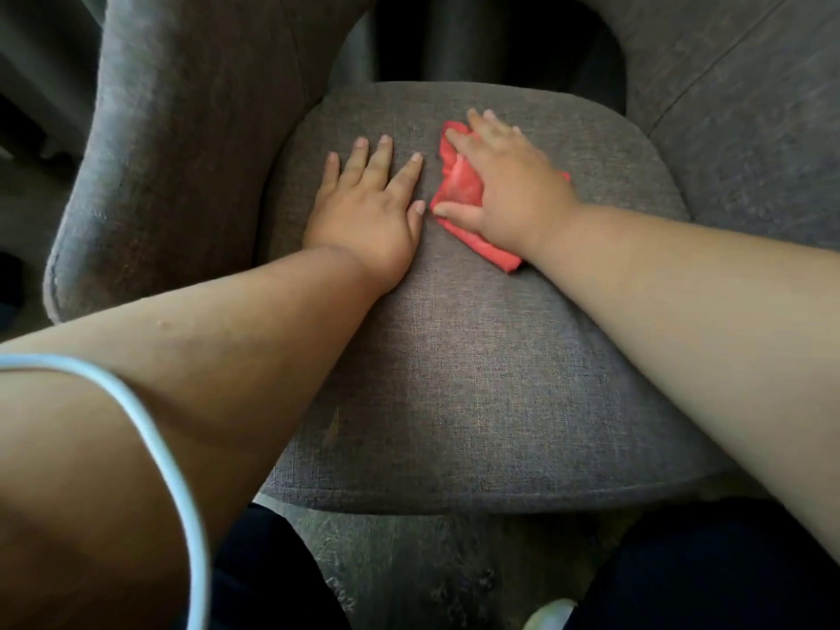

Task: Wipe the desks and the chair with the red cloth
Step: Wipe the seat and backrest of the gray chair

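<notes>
A grey fabric chair fills the view, its seat cushion (477, 379) right below me. The red cloth (459, 186) lies crumpled on the back half of the seat. My right hand (513, 188) presses flat on top of it, fingers spread over the cloth and thumb at its near edge, hiding most of it. My left hand (370, 206) rests flat on the bare seat just left of the cloth, fingers apart, holding nothing. No desk is in view.
The chair's curved grey backrest and left arm (182, 143) wrap around the seat, with a dark gap (495, 43) behind the cushion. A white cable (159, 447) crosses my left arm. Dark trousers (709, 570) and grey carpet (432, 570) show below the seat's front edge.
</notes>
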{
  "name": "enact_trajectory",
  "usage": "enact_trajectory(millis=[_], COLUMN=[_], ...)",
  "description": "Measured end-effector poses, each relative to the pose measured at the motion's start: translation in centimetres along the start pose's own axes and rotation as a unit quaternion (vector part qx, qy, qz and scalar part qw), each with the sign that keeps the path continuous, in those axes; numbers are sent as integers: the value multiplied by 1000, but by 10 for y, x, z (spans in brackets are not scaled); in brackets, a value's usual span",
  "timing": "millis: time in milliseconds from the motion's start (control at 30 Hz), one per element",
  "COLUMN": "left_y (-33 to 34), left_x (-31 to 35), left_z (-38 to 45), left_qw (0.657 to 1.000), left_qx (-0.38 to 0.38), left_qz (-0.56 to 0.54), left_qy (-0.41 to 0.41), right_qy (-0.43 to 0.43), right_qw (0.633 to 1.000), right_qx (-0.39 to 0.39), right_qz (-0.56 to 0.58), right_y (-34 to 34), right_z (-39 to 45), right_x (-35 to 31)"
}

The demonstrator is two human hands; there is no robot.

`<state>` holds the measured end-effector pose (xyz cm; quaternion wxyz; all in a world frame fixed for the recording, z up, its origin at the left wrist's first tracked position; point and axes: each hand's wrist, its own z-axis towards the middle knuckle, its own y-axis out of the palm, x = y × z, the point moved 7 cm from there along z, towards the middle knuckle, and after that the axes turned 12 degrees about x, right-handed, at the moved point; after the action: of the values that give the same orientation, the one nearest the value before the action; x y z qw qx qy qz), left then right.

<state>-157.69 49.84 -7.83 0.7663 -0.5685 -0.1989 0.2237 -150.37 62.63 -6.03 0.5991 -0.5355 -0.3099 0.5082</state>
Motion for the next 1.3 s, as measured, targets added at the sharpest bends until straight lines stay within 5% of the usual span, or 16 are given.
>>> enact_trajectory(millis=[267,600,900,1300], left_y=[2,0,-4,-3], left_x=[-1,0,0,-1], left_z=[0,0,0,0], left_qw=[1000,1000,1000,1000], left_qx=[0,-13,-26,-18], left_qz=[-5,-7,-15,-23], left_qy=[2,0,-7,-8], right_qy=[91,-44,-202,-348], right_qw=[995,985,964,923], right_qx=[4,-148,-168,-163], right_qz=[43,77,37,18], right_y=[8,-14,-22,-24], right_z=[-10,-140,-224,-193], right_x=[-10,-98,-143,-117])
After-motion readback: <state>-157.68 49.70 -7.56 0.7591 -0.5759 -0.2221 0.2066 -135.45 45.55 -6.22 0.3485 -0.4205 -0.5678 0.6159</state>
